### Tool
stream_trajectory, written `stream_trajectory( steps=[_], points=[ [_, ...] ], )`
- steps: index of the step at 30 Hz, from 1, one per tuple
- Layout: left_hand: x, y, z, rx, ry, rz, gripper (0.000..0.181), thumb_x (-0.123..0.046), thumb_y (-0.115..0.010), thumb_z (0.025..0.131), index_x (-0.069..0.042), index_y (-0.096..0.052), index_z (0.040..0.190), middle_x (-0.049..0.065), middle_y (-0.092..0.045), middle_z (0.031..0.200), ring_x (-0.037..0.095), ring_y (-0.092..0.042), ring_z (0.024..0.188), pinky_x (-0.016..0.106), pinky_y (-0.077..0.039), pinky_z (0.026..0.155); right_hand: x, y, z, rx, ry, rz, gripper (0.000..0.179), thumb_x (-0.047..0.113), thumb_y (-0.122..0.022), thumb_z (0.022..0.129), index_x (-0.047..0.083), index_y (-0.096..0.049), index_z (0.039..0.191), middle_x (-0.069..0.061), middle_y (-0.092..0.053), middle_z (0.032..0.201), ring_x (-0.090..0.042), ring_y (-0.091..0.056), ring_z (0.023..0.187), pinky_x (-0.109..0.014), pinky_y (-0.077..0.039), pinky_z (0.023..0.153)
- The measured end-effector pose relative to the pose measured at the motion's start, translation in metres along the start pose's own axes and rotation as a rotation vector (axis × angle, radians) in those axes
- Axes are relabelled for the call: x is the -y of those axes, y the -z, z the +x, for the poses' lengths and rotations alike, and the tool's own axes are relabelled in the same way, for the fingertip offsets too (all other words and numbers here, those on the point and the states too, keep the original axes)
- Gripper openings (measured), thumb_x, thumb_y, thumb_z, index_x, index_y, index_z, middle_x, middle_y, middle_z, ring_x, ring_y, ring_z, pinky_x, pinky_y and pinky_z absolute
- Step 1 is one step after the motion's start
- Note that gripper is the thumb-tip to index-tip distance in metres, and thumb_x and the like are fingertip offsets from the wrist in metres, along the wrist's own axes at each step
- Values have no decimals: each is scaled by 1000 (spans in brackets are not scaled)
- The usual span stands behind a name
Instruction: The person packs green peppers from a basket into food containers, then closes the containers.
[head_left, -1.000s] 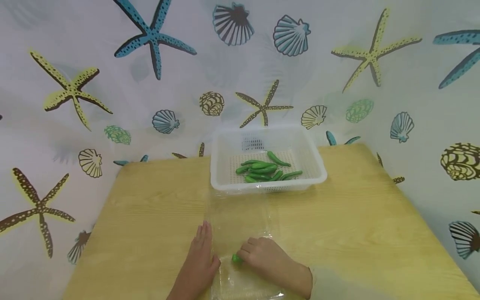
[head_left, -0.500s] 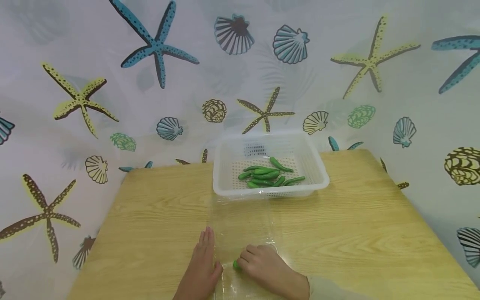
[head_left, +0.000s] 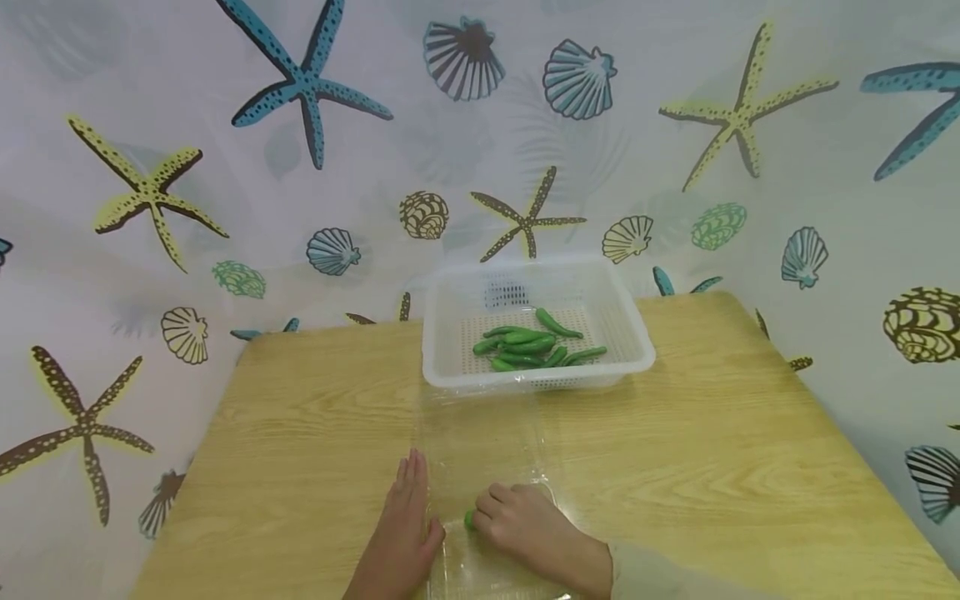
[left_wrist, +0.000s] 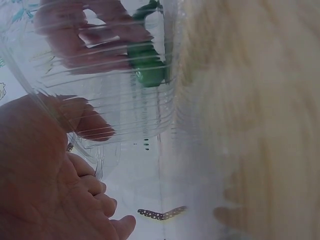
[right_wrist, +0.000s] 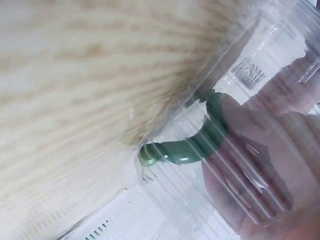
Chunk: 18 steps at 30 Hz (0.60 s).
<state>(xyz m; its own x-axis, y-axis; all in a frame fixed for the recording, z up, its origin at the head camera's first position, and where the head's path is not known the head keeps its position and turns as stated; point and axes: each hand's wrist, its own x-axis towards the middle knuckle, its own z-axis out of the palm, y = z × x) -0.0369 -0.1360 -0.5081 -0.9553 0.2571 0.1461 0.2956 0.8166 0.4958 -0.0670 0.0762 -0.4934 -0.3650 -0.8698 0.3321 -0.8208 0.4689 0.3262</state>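
Observation:
A clear plastic clamshell box (head_left: 480,433) lies at the front of the table, its lid folded back toward the basket. Inside its near half, my right hand (head_left: 528,529) grips a green chili pepper (head_left: 469,520); in the head view only one end of it shows. The right wrist view shows the curved pepper (right_wrist: 182,151) through the ribbed wall, low in the box. Along the box's left side rests my left hand (head_left: 401,529), fingers extended forward and thumb at the wall. From the left wrist, the thumb of that hand (left_wrist: 42,172) touches the clear plastic.
Behind the box stands a white perforated plastic basket (head_left: 637,363) with several green chili peppers (head_left: 525,342) in it. The wood-grain table (head_left: 712,450) meets a curtain (head_left: 360,167) printed with starfish and shells at the back and sides.
The head view shifts slightly up and down. Both hands, the box and the gripped chili pepper stay almost where they were.

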Motion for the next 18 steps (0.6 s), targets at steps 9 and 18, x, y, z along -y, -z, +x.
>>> stream_trajectory(
  steps=[9,18],
  points=[
    [-3,3,1,4,36,6,82,-20,-56,88,-2,-4,148,17,-5,153,35,-7,139,55,-22,105,-2,-2,0,-41,40,-8,13,18,-62,76,22,-67,86,12,-57,83,-5,-50,72,-13,-36,52],
    [-4,4,1,9,46,-4,81,-18,-55,87,-2,-4,148,16,-5,153,34,-7,139,52,-20,106,2,3,-1,-29,32,104,9,22,-67,78,23,-66,86,12,-57,81,-4,-49,71,-15,-37,52]
  ],
)
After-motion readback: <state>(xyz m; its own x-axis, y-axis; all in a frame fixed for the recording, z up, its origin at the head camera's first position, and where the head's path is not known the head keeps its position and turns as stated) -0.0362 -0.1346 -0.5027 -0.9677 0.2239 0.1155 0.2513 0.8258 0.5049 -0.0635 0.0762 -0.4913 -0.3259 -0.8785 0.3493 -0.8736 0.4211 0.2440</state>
